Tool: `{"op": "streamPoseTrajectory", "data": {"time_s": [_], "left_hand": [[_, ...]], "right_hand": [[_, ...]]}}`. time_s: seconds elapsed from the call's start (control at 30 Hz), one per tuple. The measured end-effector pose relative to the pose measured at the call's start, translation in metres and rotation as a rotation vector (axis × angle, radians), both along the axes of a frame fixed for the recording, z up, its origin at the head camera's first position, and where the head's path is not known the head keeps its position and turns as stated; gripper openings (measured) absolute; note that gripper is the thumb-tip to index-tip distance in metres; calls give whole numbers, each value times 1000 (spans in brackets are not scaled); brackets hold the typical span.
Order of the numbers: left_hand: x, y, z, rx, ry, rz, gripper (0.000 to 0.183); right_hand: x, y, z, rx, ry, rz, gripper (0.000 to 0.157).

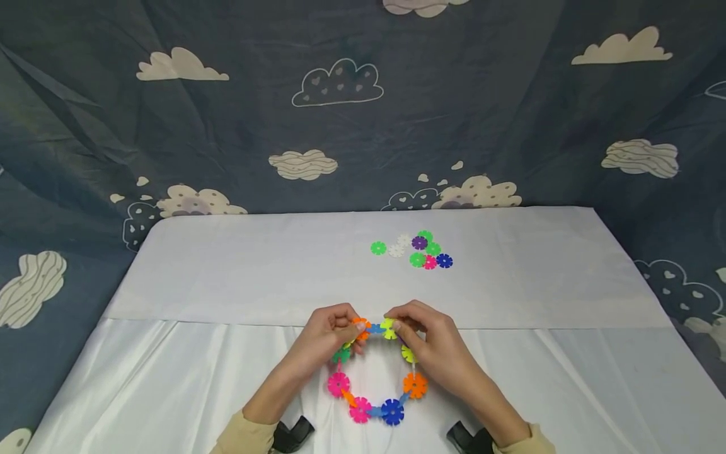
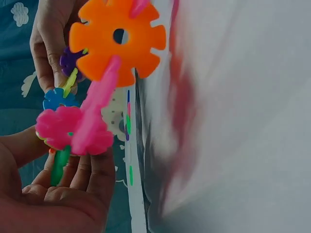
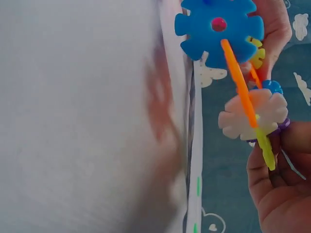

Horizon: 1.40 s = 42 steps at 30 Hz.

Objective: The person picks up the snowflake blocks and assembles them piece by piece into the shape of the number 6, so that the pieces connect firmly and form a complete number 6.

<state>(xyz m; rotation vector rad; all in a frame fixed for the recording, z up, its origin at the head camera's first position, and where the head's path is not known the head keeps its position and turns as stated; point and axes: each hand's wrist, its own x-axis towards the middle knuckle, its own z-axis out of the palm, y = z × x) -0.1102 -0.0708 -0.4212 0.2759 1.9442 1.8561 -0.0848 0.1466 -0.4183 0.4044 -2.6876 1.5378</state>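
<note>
A ring of interlocking flower-shaped plastic discs (image 1: 338,384) is between the hands in the head view, in pink, orange, blue, green and yellow. At its upper left, my left hand (image 1: 329,328) pinches an orange disc (image 1: 362,326). My right hand (image 1: 433,337) pinches a yellow disc (image 1: 388,327) at the upper right. A light blue disc (image 1: 375,328), seen edge-on, lies between those two. The left wrist view shows an orange disc (image 2: 92,53) and a pink disc (image 2: 58,126) near the left fingers. In the right wrist view, a blue disc (image 3: 199,29) and a white disc (image 3: 235,116) appear.
Several loose discs (image 1: 419,243) in green, white, purple, pink and blue lie farther back on the white-covered table (image 1: 227,271). A dark cloud-patterned cloth (image 1: 351,139) hangs behind. Black wrist mounts (image 1: 293,435) show near both sleeves.
</note>
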Motion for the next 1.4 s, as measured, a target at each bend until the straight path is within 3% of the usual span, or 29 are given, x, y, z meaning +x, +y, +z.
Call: {"op": "streamPoseTrajectory", "data": {"time_s": [0.33,0.47,0.6,0.73,0.97,1.13,1.23,1.4], "left_hand": [[0,-1,3,29,-32,-23,17],[1,-3,7,47,-16,-6,13],[1,-6,12,71,23,21,9],[1,-10,20,111,65,49,8],[2,-13,30,166,114,79,10],[4,-14,29,153,80,70,12],[4,-12,26,131,39,51,11],[1,-8,19,90,21,43,8]], "right_hand": [[-1,7,0,-220,-136,-12,19],[-5,14,1,-296,-130,8,21],[-13,27,0,-298,-111,-15,24],[-26,46,-3,-212,-118,-72,25],[-67,83,-7,86,-132,-174,25],[-101,105,-12,237,-171,-144,28],[-118,114,-16,272,-194,-112,31],[-135,120,-18,327,-192,-41,35]]}}
